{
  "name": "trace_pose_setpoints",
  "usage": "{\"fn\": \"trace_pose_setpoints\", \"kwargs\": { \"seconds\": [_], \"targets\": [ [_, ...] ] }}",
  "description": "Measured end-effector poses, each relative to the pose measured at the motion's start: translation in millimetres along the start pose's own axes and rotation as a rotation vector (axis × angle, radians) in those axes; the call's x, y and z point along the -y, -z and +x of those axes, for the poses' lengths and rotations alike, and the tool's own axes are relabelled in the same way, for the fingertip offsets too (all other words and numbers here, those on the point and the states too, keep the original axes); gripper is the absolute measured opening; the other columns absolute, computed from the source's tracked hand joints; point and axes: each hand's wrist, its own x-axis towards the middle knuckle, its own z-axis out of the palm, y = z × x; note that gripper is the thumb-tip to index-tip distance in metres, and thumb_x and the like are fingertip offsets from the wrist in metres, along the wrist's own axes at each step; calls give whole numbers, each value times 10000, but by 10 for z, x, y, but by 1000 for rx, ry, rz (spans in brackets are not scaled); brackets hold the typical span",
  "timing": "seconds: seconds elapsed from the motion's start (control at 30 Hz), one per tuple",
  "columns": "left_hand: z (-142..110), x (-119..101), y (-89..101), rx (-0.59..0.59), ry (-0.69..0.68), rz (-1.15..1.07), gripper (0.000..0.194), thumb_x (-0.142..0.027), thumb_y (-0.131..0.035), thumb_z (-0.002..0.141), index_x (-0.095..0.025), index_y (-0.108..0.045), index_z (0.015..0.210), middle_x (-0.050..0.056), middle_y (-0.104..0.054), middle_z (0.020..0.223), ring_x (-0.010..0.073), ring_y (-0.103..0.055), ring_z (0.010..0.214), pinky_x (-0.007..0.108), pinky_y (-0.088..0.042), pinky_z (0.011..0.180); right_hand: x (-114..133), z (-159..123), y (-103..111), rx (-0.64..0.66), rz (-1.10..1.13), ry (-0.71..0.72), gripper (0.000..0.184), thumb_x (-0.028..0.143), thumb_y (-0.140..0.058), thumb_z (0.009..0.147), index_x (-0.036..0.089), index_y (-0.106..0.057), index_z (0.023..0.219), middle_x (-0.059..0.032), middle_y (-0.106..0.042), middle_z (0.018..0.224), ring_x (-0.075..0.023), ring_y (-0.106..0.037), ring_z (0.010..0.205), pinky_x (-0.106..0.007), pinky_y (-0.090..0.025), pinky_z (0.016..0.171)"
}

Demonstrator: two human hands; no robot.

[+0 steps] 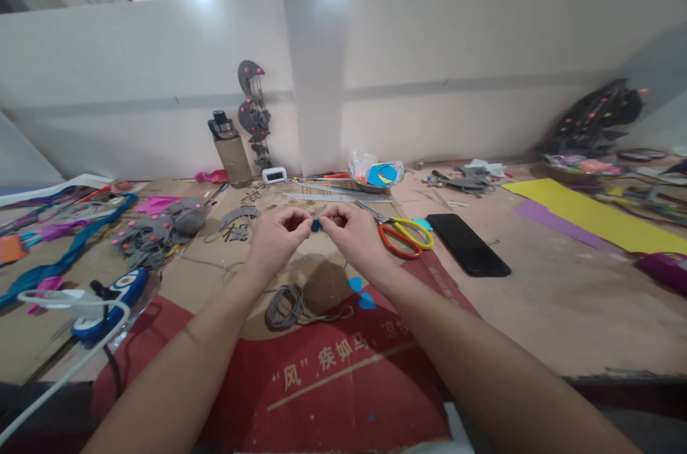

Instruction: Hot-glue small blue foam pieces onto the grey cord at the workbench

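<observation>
Just above the cardboard sheet (322, 397), my left hand (282, 235) and my right hand (351, 233) meet fingertip to fingertip. Both pinch a small dark blue piece (315, 225), mostly hidden by the fingers; its material is too small to make out. Below them lies a coil of grey cord (285, 307), with a looped end to the right. Two light blue cut-outs (366, 301) rest near my right wrist. Scissors (400, 235) with red and yellow handles lie just right of my right hand.
A black phone (468, 245) lies to the right, near yellow sheets (595, 214). At the back stand a water bottle (232, 153), a small white clock (274, 175) and a bowl of blue cut-outs (376, 173). Grey cord pieces (155, 228) and a blue power strip (110, 307) occupy the left.
</observation>
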Motion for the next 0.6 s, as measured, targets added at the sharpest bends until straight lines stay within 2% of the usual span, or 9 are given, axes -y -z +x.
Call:
{"fn": "trace_pose_setpoints", "kwargs": {
  "seconds": [0.13,0.33,0.5,0.6],
  "targets": [
    [19,34,1,40,15,-12,146,-284,-567,768,-180,-660,728,12,-643,614,133,-573,575,239,-423,549,6,-9,3,11,-28,24,129,258,-547,740,164,-626,700,23,-535,610,-103,-452,570,-230,-344,538],
    [32,23,-3,139,46,-92,177,-276,-582,755,-167,-681,851,31,-680,701,138,-618,609,226,-453,534,8,-18,5,-2,-147,73,98,219,-561,748,169,-636,709,5,-569,675,-107,-471,605,-232,-354,567],
    [10,-53,10,140,99,-53,190,-288,-582,772,-169,-700,862,14,-675,646,117,-612,547,205,-455,499,13,-32,17,8,-248,156,106,189,-559,775,176,-644,712,-18,-608,729,-131,-522,693,-255,-373,641],
    [14,-34,8,105,128,-57,176,-292,-593,771,-167,-693,843,17,-683,646,121,-629,552,210,-479,522,12,-37,17,33,-222,159,100,197,-558,795,169,-647,830,-28,-625,773,-138,-539,719,-262,-390,659]
  ]
}}
